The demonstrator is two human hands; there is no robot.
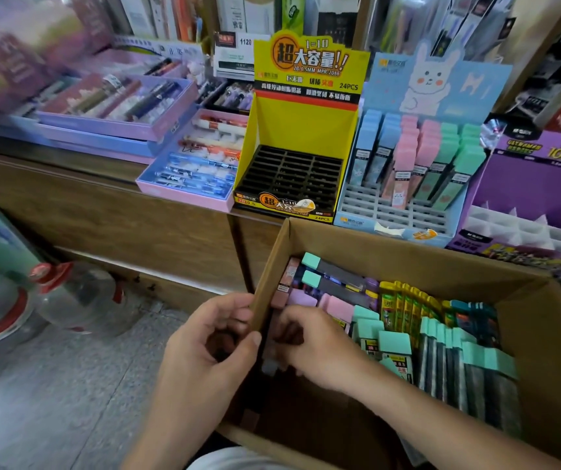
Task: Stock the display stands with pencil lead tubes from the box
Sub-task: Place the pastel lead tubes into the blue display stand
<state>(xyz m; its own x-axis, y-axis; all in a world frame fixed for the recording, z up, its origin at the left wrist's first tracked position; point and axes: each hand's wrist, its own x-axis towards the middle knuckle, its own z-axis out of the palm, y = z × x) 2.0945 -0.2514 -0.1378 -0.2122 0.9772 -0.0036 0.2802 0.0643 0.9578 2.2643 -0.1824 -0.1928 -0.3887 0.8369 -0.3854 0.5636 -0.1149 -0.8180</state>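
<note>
Wooden counter (103, 205) is seen running across the middle of the frame from the left edge, and a brown cardboard box (408, 256) is set below its front edge, filling the lower right. Three display stands are lined up on the counter above the box. A yellow display stand (306, 123) is placed at centre, with its black slotted insert exposed. A blue display stand (438, 83) printed with a white rabbit is set just beside it to the right. A purple display stand (536, 184) is found at the right edge. Lilac and pink pen trays (184, 198) are spread over the counter in the upper left, and clear plastic bottles (79, 300) are seen on the floor at lower left. The rear rows of the blue stand are filled with upright stocked tubes (404, 157) capped in blue, pink and green, while its grey front slots are exposed. The pencil lead tubes (391, 347) are packed inside the box, mint-capped and yellow ones standing at the right, pink and mint ones lying at the back left. The box's left wall is gripped by the left hand (204, 354), with thumb and fingers curled at its top edge. The right hand (309, 344) is lowered inside the box against that wall with its fingers curled downward; whether a tube is held cannot be told.
</note>
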